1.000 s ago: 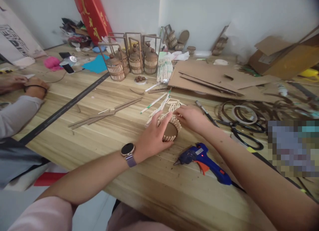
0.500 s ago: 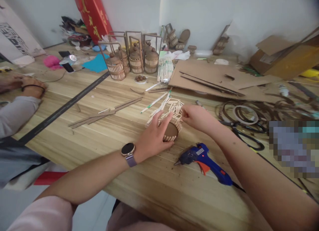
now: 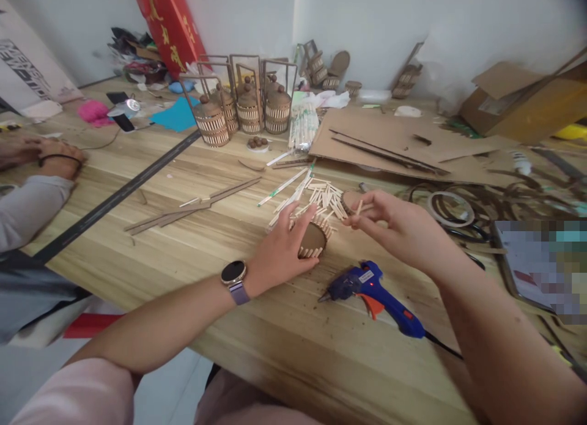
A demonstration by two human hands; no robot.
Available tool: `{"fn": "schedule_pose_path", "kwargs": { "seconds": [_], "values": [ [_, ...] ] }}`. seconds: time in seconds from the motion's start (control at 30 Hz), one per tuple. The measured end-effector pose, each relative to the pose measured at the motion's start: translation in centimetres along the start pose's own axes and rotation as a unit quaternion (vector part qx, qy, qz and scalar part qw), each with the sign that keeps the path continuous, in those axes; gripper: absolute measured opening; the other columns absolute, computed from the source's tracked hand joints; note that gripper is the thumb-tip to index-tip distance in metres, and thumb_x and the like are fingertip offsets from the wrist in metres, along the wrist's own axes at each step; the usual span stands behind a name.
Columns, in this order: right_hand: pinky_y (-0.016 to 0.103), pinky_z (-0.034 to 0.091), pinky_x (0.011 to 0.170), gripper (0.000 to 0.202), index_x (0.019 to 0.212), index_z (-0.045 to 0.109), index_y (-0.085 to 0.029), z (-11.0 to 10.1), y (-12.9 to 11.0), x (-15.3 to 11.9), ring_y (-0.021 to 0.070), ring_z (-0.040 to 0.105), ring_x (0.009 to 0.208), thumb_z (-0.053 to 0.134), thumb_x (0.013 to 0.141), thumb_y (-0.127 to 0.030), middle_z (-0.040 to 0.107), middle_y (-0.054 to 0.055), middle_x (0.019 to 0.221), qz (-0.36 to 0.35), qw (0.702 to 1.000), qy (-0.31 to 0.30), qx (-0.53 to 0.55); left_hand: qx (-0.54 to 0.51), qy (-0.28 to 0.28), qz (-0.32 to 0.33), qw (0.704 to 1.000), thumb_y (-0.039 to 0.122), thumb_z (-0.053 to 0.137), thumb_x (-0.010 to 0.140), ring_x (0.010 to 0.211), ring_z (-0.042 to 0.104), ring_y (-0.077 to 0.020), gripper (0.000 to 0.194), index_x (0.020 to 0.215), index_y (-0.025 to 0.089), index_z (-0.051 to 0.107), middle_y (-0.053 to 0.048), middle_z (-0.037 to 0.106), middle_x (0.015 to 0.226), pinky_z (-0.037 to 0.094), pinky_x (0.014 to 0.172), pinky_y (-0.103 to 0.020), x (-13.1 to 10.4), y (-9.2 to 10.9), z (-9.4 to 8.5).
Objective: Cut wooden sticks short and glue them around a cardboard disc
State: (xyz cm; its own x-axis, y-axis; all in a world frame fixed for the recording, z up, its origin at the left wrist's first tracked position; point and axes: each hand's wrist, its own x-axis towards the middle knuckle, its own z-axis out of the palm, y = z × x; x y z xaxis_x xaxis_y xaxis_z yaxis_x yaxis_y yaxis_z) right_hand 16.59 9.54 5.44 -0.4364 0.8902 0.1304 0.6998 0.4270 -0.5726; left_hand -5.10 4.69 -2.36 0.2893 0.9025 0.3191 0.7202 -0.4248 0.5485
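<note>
A round brown disc [image 3: 312, 240] ringed with short upright wooden sticks lies on the table. Around its left side curves my left hand [image 3: 284, 247], thumb and fingers spread against the ring. My right hand [image 3: 378, 216], to the right of the ring, pinches a short wooden stick [image 3: 359, 207] between thumb and fingers. Behind the ring is a pile of loose short sticks [image 3: 326, 195]. Another round brown piece [image 3: 351, 200] shows partly behind my right hand. The blue glue gun [image 3: 376, 296] lies in front, its nozzle pointing left.
Lidded stick baskets [image 3: 213, 124] with tall handles stand at the back. Cardboard [image 3: 380, 144] lies behind the sticks. At the right are a tape roll [image 3: 450, 209], coiled strips and a tablet-like device [image 3: 527, 266]. Another person's hands [image 3: 59, 159] rest at the far left.
My right hand has moved right from the stick pile and turned, and a short stick now shows between its fingers. The round piece behind it has come into view. My left hand stays at the ring.
</note>
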Motion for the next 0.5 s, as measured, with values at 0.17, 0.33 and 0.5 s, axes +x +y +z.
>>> {"fn": "schedule_pose_path", "kwargs": {
  "seconds": [0.17,0.33,0.5],
  "values": [
    [0.027,0.041,0.058,0.023,0.081,0.065,-0.022,0.6,-1.0,-0.3,0.0165,0.061,0.065,0.049,0.089,-0.036,0.071,0.003,0.076,-0.057,0.997,-0.045,-0.031,-0.004,0.008,0.007,1.0,0.025,0.078,0.073,0.133,0.042,-0.0345,0.103,0.151,0.034,0.012,-0.013,0.02,0.151,0.046,0.105,-0.052,0.0,-0.2,0.1],
    [0.023,0.04,0.057,0.013,0.083,0.067,-0.023,1.0,-1.6,-0.5,0.0133,0.058,0.062,0.055,0.084,-0.028,0.068,-0.001,0.069,-0.024,0.994,-0.11,-0.015,-0.001,0.004,0.01,1.0,0.025,0.08,0.072,0.136,0.039,-0.0345,0.104,0.151,0.032,0.013,-0.014,0.021,0.15,0.043,0.108,-0.053,0.0,-0.2,0.1],
    [0.024,0.041,0.061,0.009,0.082,0.065,-0.023,2.0,-1.4,-0.6,0.014,0.06,0.067,0.056,0.082,-0.018,0.069,-0.001,0.073,-0.038,0.99,-0.133,-0.027,-0.006,0.006,0.01,1.0,0.024,0.079,0.073,0.135,0.04,-0.0342,0.103,0.151,0.034,0.012,-0.013,0.021,0.15,0.045,0.106,-0.054,0.0,-0.2,0.0]
  ]
}}
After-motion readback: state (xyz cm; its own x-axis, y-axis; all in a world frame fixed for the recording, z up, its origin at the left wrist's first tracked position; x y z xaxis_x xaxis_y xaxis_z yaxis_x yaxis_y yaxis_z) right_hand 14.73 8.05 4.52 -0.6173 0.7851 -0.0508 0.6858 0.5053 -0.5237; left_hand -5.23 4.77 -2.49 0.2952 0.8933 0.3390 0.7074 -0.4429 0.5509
